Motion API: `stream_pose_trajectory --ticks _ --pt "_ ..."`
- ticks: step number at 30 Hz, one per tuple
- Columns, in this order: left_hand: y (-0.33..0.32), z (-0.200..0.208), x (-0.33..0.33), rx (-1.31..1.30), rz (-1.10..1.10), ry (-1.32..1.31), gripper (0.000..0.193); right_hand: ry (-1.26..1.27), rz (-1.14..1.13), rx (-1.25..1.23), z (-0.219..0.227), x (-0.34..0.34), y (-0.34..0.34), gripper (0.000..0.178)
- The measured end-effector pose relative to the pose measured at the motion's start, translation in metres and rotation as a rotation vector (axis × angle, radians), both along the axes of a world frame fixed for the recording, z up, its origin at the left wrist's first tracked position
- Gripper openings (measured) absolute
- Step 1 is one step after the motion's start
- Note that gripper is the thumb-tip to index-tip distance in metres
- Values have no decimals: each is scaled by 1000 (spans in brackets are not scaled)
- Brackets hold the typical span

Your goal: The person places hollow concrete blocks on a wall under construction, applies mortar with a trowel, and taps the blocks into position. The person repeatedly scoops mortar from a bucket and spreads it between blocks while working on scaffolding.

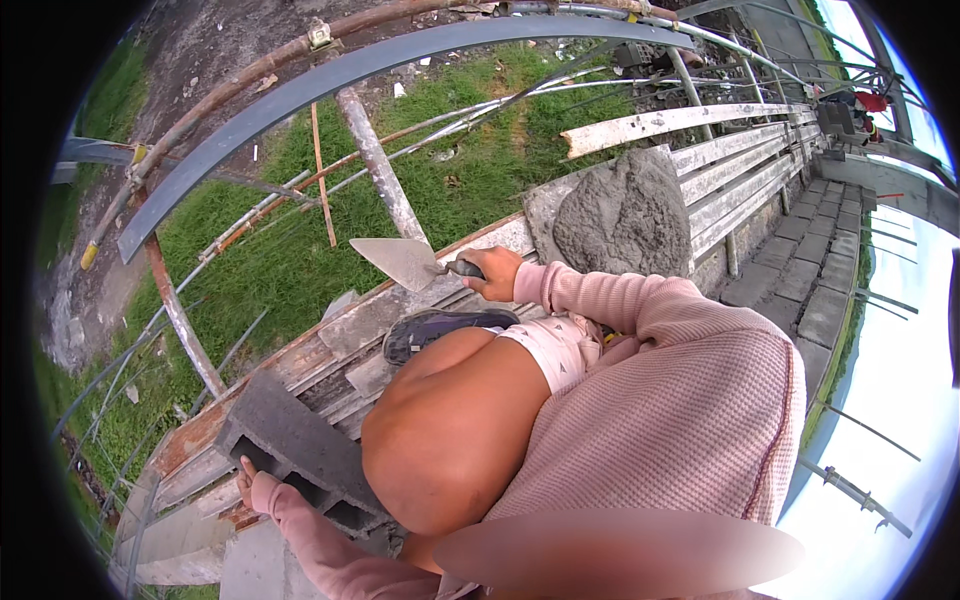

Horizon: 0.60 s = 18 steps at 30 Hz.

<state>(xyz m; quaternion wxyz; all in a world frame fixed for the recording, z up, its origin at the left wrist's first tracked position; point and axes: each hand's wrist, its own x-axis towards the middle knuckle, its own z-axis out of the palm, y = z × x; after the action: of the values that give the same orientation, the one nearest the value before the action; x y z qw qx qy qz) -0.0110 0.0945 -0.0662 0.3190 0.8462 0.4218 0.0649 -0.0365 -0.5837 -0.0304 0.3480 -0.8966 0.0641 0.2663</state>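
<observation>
Beyond the scaffold's outer edge, green grass [480, 170] spreads under rusty, paint-flecked tubes [380, 165]. On the opposite side runs a wall of grey blocks [795, 265], and between them lie worn scaffold planks [345, 325], where the person crouches with one knee bent. A rounded mound of wet mortar [625, 215] sits on a flat mortar board [543, 225]; it looks thick and pasty, likely soft and heavy to scoop.

Near the knee, a hollow concrete block [305, 430] rests tilted, its cavities facing the person's left arm. It should be heavy, stiff and rough rather than slippery, with thin walls that may chip; the cavity walls look the surest place to take hold.

Smaller is the pointed brick trowel [395, 258], its blade held clear of the mortar. It seems light and rigid, best held by its dark handle, around which the right hand [493, 273] is curled. The left hand [250, 485] reaches the block's end cavity; I cannot tell how firmly it grasps.
</observation>
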Motion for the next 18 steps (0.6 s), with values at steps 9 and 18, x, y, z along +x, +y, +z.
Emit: stream_pose_trajectory --ticks 9,18 --pt "-11 -3 -8 276 -144 7 33 -63 163 16 -3 9 27 55" --pt "-37 1 -20 -169 31 -345 16 -116 641 62 0 51 71 64"
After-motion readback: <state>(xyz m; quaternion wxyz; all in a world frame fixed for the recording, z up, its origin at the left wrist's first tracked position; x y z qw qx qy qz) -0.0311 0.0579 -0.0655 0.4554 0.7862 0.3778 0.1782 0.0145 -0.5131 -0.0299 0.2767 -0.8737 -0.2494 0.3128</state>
